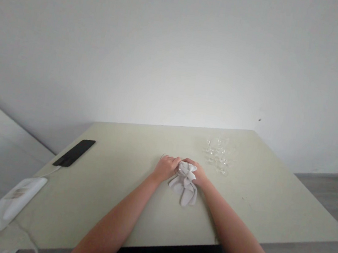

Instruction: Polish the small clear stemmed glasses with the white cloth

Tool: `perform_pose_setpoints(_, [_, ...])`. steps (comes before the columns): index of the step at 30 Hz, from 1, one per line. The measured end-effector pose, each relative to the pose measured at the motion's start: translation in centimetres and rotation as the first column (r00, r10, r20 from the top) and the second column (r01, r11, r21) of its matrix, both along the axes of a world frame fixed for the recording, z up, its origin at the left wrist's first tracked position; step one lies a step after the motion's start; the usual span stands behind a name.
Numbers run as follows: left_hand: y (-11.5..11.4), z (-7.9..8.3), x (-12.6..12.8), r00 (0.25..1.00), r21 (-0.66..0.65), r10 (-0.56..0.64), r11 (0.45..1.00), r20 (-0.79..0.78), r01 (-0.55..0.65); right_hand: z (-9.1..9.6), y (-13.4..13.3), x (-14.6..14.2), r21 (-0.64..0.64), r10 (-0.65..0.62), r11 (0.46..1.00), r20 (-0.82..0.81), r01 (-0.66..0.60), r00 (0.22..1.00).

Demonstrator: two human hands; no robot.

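Note:
My left hand (167, 167) is closed around a clear, glass-like object, with only a thin curved rim (162, 156) showing past the fingers. Most of that object is hidden, so its full shape cannot be made out. Close beside it, my right hand (199, 175) is wrapped round a light grey cloth (185, 183), bunched between the two hands. The cloth's loose end hangs toward me, over the table. Off to the right and farther back, several small clear glass-like pieces (218, 154) stand or lie in a cluster; their outlines are faint.
The pale table (108, 201) reaches back to a white wall (178, 61). Along its left edge lie a black phone (74, 153) with a white cable and a long white device (8, 206). A grey floor (329, 197) shows beyond the right edge.

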State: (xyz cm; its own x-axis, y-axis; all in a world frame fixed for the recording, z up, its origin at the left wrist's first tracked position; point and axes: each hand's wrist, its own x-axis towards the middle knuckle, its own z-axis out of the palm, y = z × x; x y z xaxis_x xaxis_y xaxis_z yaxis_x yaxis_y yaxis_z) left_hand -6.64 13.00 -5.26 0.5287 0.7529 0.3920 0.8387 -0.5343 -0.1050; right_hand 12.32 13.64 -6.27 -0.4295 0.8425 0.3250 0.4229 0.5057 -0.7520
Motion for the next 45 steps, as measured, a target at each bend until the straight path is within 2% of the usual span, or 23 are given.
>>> perform_pose_setpoints(3, [0.16,-0.09,0.33,1.000,-0.008,0.003,1.000,-0.009,-0.003,-0.40,0.49,0.19,0.036,0.121,0.992,0.015,-0.122,0.993])
perform_pose_setpoints(5, [0.15,-0.28,0.50,1.000,-0.013,0.006,1.000,-0.009,-0.006,-0.46,0.66,0.23,0.016,0.125,0.992,-0.016,-0.125,0.992])
perform_pose_setpoints(10, [-0.04,-0.61,0.45,1.000,-0.053,0.011,0.999,0.010,-0.010,-0.12,0.40,-0.01,-0.072,0.026,0.997,-0.021,-0.027,0.999])
perform_pose_setpoints(17, [0.06,-0.17,0.62,0.997,-0.057,0.079,0.995,0.021,-0.078,0.02,0.50,0.03,0.003,0.161,0.987,-0.151,-0.163,0.975])
perform_pose_setpoints(20, [0.08,-0.14,0.74,0.998,-0.042,0.065,0.997,0.014,-0.064,-0.04,0.59,0.07,0.004,0.194,0.981,-0.160,-0.196,0.968])
perform_pose_setpoints(28, [-0.17,-0.39,0.46,0.999,-0.065,-0.012,0.998,0.044,0.015,-0.15,0.40,0.09,-0.060,0.064,0.996,-0.095,-0.070,0.993])
perform_pose_setpoints(38, [0.02,-0.01,0.66,0.998,-0.110,0.050,0.993,0.023,-0.047,0.10,0.14,-0.03,-0.030,0.169,0.984,-0.115,-0.173,0.979])
perform_pose_setpoints(45, [0.00,-0.47,0.61,0.999,-0.080,0.027,0.996,0.036,-0.024,0.41,0.15,-0.03,-0.109,0.108,0.986,-0.144,-0.124,0.984])
